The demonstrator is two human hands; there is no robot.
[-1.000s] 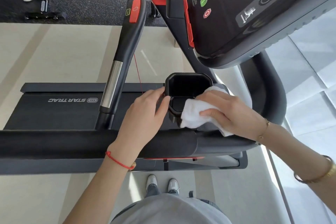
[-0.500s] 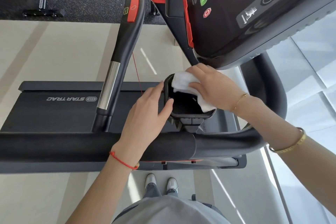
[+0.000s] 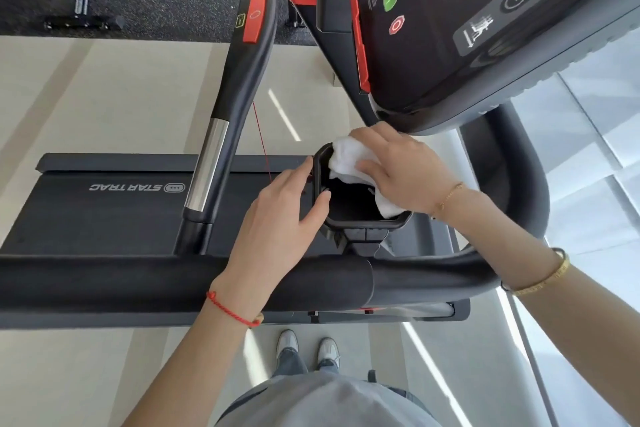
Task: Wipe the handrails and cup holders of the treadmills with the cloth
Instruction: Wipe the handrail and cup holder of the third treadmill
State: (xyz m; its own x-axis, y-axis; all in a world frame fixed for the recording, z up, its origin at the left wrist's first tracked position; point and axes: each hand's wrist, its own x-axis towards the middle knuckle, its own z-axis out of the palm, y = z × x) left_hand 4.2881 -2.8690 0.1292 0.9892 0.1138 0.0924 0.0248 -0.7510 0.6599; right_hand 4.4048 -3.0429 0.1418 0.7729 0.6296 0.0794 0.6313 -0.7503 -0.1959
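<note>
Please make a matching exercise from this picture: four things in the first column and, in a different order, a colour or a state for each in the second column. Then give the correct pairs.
Column 1
1. cloth
2. left hand
3. cup holder
4. stop button

Column 2
A. red, on the console
B. white, pressed on the far rim of the cup holder by the right hand
C. black, open at the top
D. holds the near left side of the cup holder

Pairs: 1-B, 2-D, 3-C, 4-A
</note>
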